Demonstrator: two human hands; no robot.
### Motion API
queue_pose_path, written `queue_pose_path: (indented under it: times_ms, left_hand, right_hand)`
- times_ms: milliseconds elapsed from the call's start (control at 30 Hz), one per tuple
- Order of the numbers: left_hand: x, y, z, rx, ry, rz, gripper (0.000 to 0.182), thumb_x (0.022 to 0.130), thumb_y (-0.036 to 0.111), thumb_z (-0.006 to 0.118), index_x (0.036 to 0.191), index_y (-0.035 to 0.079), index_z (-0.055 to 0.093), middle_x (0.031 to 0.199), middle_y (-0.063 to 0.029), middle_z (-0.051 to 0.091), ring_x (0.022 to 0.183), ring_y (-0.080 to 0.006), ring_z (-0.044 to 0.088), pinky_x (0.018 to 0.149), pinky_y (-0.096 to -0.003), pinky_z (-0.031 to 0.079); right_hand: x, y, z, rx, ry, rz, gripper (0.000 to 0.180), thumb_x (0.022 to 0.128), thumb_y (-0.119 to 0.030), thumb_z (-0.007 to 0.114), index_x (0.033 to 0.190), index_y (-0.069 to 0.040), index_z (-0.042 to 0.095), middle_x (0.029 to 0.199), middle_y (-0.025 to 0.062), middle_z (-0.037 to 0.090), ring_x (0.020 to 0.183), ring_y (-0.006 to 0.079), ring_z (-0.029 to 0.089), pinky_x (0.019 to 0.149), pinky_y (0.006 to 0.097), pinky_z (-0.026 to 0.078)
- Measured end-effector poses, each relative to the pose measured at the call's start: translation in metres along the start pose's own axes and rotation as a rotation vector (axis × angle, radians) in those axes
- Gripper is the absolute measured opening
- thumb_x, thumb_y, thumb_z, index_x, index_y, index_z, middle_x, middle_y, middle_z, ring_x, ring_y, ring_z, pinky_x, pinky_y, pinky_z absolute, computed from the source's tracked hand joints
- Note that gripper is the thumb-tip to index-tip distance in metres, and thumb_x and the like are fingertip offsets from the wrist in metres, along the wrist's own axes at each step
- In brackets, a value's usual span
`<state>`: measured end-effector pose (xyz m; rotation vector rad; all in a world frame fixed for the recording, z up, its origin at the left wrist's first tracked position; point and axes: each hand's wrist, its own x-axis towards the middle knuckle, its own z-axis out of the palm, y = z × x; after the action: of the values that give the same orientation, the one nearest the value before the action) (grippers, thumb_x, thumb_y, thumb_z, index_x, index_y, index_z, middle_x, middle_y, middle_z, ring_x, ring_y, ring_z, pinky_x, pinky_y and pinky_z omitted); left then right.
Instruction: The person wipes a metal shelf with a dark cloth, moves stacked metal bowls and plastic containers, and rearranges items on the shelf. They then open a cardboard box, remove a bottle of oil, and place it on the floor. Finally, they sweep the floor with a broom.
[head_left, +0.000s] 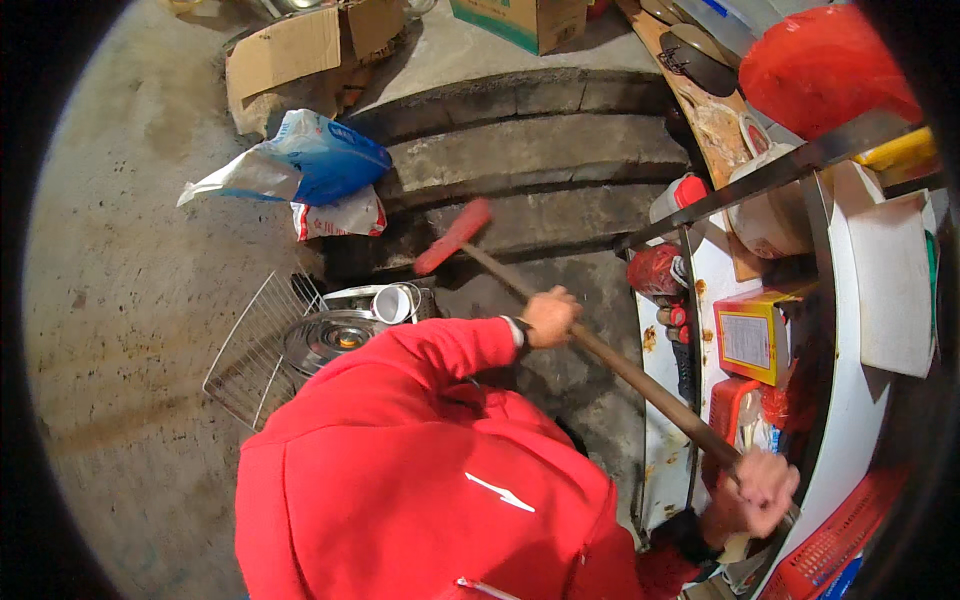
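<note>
A long-handled broom slants across the view, its wooden handle running from lower right to upper left. My left hand grips the handle around its middle. Near the upper end of the handle, my right hand is closed on it, beside the shelves. The broom's red head, slightly blurred, is in front of the lowest concrete step; whether its underside touches the ground I cannot tell.
To the right, a metal-framed shelf rack holds a yellow-red box and red baskets. At left are a blue-white plastic bag, a wire rack, a metal lid and a white cup. Cardboard boxes stand above the steps.
</note>
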<state>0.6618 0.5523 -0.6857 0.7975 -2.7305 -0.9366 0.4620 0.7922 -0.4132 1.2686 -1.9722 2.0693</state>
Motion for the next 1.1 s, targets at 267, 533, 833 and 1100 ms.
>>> queue_pose_path:
  times_ms: [267, 533, 833, 1100]
  left_hand:
    - [0.085, 0.069, -0.001, -0.067, -0.099, 0.242, 0.025, 0.062, 0.015, 0.073, 0.084, 0.006, 0.066, 0.087, -0.0099, 0.064, 0.093, -0.0312, 0.059, 0.075, -0.0459, 0.05]
    - [0.083, 0.073, 0.027, -0.023, -0.144, 0.121, 0.025, 0.065, 0.016, 0.072, 0.089, 0.009, 0.068, 0.093, -0.0086, 0.066, 0.1, -0.0291, 0.06, 0.079, -0.0468, 0.048]
    - [0.167, 0.083, 0.021, -0.008, -0.042, 0.35, 0.022, 0.063, 0.014, 0.072, 0.084, 0.01, 0.068, 0.089, -0.0095, 0.066, 0.093, -0.0314, 0.06, 0.077, -0.0446, 0.049]
    - [0.171, 0.087, 0.011, -0.095, -0.339, 0.411, 0.02, 0.067, 0.017, 0.068, 0.086, 0.011, 0.069, 0.091, -0.0154, 0.066, 0.083, -0.0352, 0.066, 0.069, -0.0458, 0.053]
  right_hand:
    - [0.035, -0.073, -0.043, 0.448, 0.15, 0.226, 0.034, 0.097, -0.012, 0.038, 0.066, -0.016, 0.027, 0.059, -0.0015, 0.027, 0.052, 0.01, 0.027, 0.054, 0.0275, 0.027]
    - [-0.009, -0.047, -0.041, 0.171, 0.233, 0.17, 0.032, 0.096, -0.012, 0.038, 0.066, -0.014, 0.028, 0.058, 0.0001, 0.029, 0.05, 0.0105, 0.027, 0.053, 0.0294, 0.027]
    - [0.019, -0.058, -0.024, 0.333, 0.118, -0.033, 0.037, 0.099, -0.015, 0.036, 0.064, -0.016, 0.028, 0.057, -0.0018, 0.026, 0.053, 0.0108, 0.025, 0.055, 0.0296, 0.026]
    - [0.051, -0.096, -0.001, 0.244, 0.382, 0.256, 0.038, 0.1, -0.019, 0.036, 0.062, -0.015, 0.028, 0.058, -0.0022, 0.025, 0.054, 0.0103, 0.026, 0.054, 0.03, 0.025]
